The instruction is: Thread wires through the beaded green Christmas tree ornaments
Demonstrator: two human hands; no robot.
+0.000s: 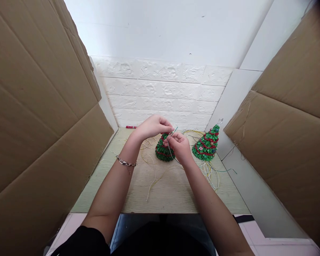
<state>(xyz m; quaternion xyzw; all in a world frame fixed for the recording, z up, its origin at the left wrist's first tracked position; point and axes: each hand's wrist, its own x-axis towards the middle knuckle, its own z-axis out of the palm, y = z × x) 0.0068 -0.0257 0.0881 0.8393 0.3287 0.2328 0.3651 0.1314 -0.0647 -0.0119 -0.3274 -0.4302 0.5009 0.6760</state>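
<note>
A small green beaded tree with red garland (pixel 163 150) stands mid-table, its top hidden behind my hands. My left hand (pixel 153 126) is closed in a pinch just above the tree's top. My right hand (pixel 179 145) is closed right beside it, pinching a thin green-and-white wire (pixel 173 132) that runs between both hands. A second, whole beaded tree with a clear star on top (pixel 206 145) stands to the right. A chain bracelet (pixel 126 163) is on my left wrist.
Loose yellow and white wires (pixel 209 170) lie around the trees on the pale wooden table (pixel 176 199). A red pen-like object (pixel 131 127) lies at the back edge. Tall cardboard sheets (pixel 37 124) wall in both sides; a white brick-pattern wall (pixel 162 92) stands behind.
</note>
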